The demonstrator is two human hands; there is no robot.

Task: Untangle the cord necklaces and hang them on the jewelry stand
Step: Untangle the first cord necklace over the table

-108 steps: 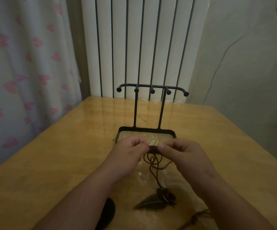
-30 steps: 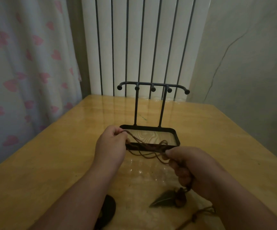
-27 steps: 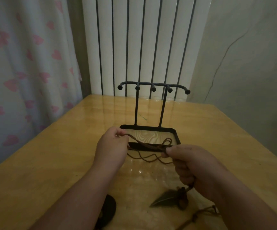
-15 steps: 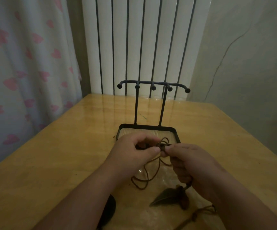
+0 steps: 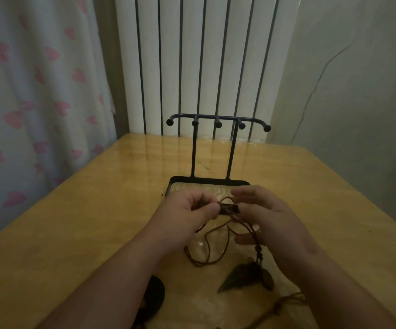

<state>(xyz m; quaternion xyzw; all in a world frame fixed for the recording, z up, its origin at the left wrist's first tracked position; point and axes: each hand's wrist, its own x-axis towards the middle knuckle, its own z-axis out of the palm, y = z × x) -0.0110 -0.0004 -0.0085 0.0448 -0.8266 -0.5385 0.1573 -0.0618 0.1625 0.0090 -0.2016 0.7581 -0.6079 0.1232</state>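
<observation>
Hooks: the jewelry stand point(image 5: 218, 118) carries nothing on its top bar, so no necklace is hung yet.
Tangle: the cord necklace point(image 5: 206, 248) is slack between your hands. Its loops cross on the table point(image 5: 73, 222), and a dark slider point(image 5: 228, 208) is raised just in front of the stand's tray.
Left hand: your left hand point(image 5: 190, 211) pinches the cord at the slider between thumb and forefinger.
Right hand: your right hand point(image 5: 273, 224) has its fingers spread and mostly straight, with one tip against the slider's other end. The cord runs under the palm, and I cannot tell whether any finger hooks it.
Pendant: the leaf pendant point(image 5: 237, 275) sits low beside your right wrist, on the beaded end of the cord.
Second cord: a knotted cord point(image 5: 285, 302) lies near your right forearm, untouched.
Progress: early, by my reading. One necklace is half worked, and both have yet to be freed and hung.
Room ahead: the tray rim is just beyond your knuckles, and the bar stands well above it, so lift before reaching forward.
Room sideways: wide wood shows on either side.
Edges: the table's left edge runs along the curtain point(image 5: 26, 115) and its far edge meets the radiator point(image 5: 204, 55).
Watch: a dark object point(image 5: 155, 293) lies under your left forearm and could snag a trailing loop.
</observation>
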